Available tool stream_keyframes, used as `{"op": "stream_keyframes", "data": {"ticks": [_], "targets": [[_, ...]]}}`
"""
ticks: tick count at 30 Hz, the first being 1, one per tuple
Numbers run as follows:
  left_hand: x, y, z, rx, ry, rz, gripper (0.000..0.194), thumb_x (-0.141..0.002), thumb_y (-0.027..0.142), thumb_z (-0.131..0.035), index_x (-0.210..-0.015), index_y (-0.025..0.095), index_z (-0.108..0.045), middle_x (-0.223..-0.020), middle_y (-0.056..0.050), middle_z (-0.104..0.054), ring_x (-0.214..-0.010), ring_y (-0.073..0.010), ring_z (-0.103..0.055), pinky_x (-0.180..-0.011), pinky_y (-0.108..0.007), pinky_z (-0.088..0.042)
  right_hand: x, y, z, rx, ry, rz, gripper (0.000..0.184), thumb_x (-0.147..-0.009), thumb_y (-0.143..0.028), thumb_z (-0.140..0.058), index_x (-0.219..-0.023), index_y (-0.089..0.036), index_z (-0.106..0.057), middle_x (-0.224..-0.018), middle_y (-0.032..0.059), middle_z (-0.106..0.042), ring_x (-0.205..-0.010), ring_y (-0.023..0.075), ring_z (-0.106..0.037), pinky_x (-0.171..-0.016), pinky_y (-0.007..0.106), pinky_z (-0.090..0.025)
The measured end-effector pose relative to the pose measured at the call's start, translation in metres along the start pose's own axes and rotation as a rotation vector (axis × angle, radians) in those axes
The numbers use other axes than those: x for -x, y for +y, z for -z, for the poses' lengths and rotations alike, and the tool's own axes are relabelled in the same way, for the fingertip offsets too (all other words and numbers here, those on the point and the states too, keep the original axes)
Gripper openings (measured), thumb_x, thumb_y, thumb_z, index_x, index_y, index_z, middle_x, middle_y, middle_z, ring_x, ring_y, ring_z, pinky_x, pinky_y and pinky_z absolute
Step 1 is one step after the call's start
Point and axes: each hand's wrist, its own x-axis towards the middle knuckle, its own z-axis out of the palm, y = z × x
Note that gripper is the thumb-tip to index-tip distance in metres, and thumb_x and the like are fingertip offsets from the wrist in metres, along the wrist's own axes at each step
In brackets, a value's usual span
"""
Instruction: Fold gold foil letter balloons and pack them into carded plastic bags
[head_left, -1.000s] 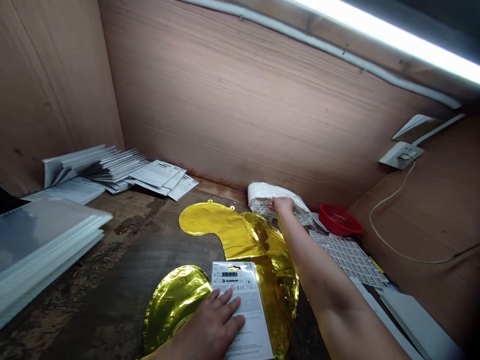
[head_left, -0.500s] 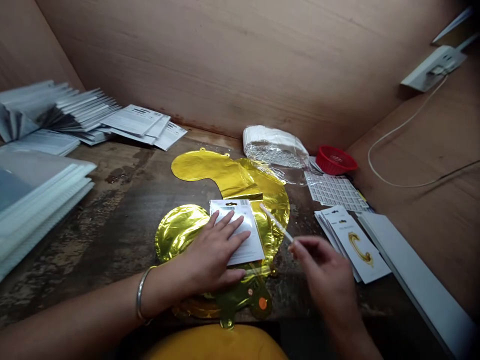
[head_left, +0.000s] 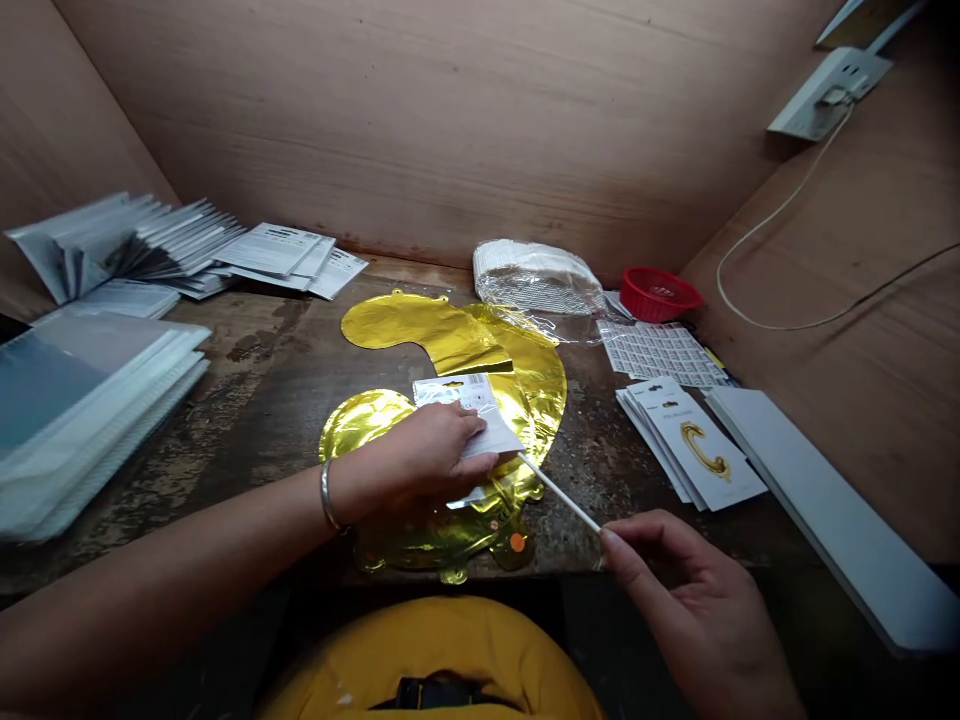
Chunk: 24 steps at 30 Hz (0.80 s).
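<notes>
A flat gold foil balloon (head_left: pixel 538 350) in a curved shape lies on the table. On top of it is a white printed header card (head_left: pixel 495 430), partly covered by my left hand (head_left: pixel 442 440). The fingers of that hand are curled over the card, with the thumb near its lower edge. My right hand (head_left: pixel 667 570) pinches one end of a thin white straw (head_left: pixel 564 496). The straw's far tip meets the card's lower right corner; whether it goes underneath I cannot tell.
White cards with a gold C picture (head_left: pixel 709 455) lie to the right, beside a long white box (head_left: pixel 825 520). Further back are a sticker sheet (head_left: pixel 660 353), a red basket (head_left: pixel 660 292) and a bag of white straws (head_left: pixel 536 278). Plastic sleeves (head_left: pixel 90 420) and card stacks (head_left: pixel 270 250) occupy the left.
My left hand has gone from lying spread on the card to curling around it. My right hand has drawn nearer to me, and the straw's tip has come down to the card's lower corner.
</notes>
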Motion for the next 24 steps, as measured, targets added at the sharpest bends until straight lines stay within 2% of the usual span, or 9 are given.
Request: {"op": "stream_keyframes", "data": {"ticks": [4,8,11,14,17,18,20,22,24], "targets": [[-0.003,-0.004,0.004,0.022,-0.022,0.019,0.059,-0.094,0.063,-0.034,-0.088,0.015,-0.068,-0.08,-0.009,-0.068,-0.069,-0.02,-0.061,-0.066,-0.03,-0.043,-0.002,-0.014,-0.009,0.049,0.009,0.058,0.018,-0.085,-0.036,-0.061,-0.072,-0.024,-0.065,-0.064,-0.0009,-0.064,-0.057,0.0158,-0.058,-0.052,0.023,-0.045],[-0.005,-0.005,0.003,-0.017,-0.032,0.022,0.069,-0.091,0.07,-0.026,-0.079,0.015,-0.066,-0.072,-0.009,-0.067,-0.06,-0.0184,-0.058,-0.059,-0.029,-0.039,-0.015,-0.011,-0.027,0.114,0.058,0.069,0.018,-0.086,-0.032,-0.058,-0.073,-0.023,-0.064,-0.065,-0.0009,-0.064,-0.059,0.0158,-0.058,-0.054,0.024,-0.043],[-0.004,-0.002,-0.002,-0.055,-0.031,0.008,0.066,-0.092,0.068,-0.028,-0.081,0.015,-0.065,-0.075,-0.01,-0.066,-0.064,-0.0195,-0.059,-0.062,-0.03,-0.04,-0.029,0.002,-0.045,0.177,0.033,0.134,0.017,-0.088,-0.03,-0.055,-0.075,-0.022,-0.062,-0.068,0.0002,-0.065,-0.061,0.0162,-0.059,-0.058,0.026,-0.042],[-0.002,-0.001,-0.007,-0.107,-0.003,-0.021,0.055,-0.092,0.061,-0.038,-0.088,0.013,-0.065,-0.082,-0.012,-0.066,-0.074,-0.023,-0.061,-0.068,-0.032,-0.044,-0.041,0.018,-0.062,0.23,0.002,0.179,0.018,-0.089,-0.028,-0.052,-0.074,-0.022,-0.06,-0.069,0.0025,-0.065,-0.064,0.018,-0.059,-0.062,0.028,-0.041],[-0.004,-0.006,-0.011,-0.131,-0.016,-0.055,0.053,-0.09,0.06,-0.042,-0.09,0.012,-0.065,-0.081,-0.012,-0.066,-0.08,-0.026,-0.062,-0.081,-0.039,-0.046,-0.046,0.029,-0.072,0.257,-0.021,0.199,0.019,-0.09,-0.028,-0.05,-0.074,-0.021,-0.059,-0.071,0.0046,-0.065,-0.067,0.0204,-0.059,-0.064,0.031,-0.041],[-0.006,-0.01,-0.012,-0.134,-0.006,-0.04,0.054,-0.09,0.062,-0.042,-0.093,0.013,-0.066,-0.084,-0.012,-0.066,-0.085,-0.0276,-0.062,-0.088,-0.043,-0.044,-0.046,0.031,-0.073,0.264,-0.033,0.206,0.02,-0.091,-0.028,-0.049,-0.075,-0.021,-0.059,-0.072,0.0052,-0.065,-0.068,0.0213,-0.06,-0.064,0.031,-0.041],[-0.008,-0.018,-0.015,-0.14,0.053,0.047,0.059,-0.087,0.066,-0.044,-0.112,0.017,-0.064,-0.108,-0.016,-0.065,-0.107,-0.0347,-0.058,-0.1,-0.055,-0.033,-0.045,0.032,-0.071,0.268,-0.07,0.219,0.019,-0.092,-0.028,-0.049,-0.078,-0.021,-0.06,-0.074,0.0061,-0.066,-0.07,0.0225,-0.061,-0.065,0.032,-0.042],[-0.01,-0.025,-0.021,-0.127,0.084,0.133,0.067,-0.083,0.07,-0.047,-0.135,0.027,-0.051,-0.14,-0.017,-0.047,-0.129,-0.0439,-0.039,-0.104,-0.066,-0.02,-0.045,0.032,-0.065,0.254,-0.146,0.239,0.013,-0.09,-0.026,-0.052,-0.085,-0.021,-0.063,-0.079,0.0049,-0.069,-0.072,0.0214,-0.063,-0.066,0.031,-0.045],[-0.01,-0.031,-0.027,-0.09,0.049,0.165,0.073,-0.082,0.073,-0.046,-0.144,0.036,-0.038,-0.154,-0.016,-0.027,-0.138,-0.0492,-0.023,-0.103,-0.071,-0.014,-0.05,0.032,-0.058,0.233,-0.246,0.266,0.01,-0.087,-0.024,-0.058,-0.094,-0.023,-0.065,-0.084,0.0018,-0.071,-0.074,0.0186,-0.065,-0.066,0.027,-0.047]]}}
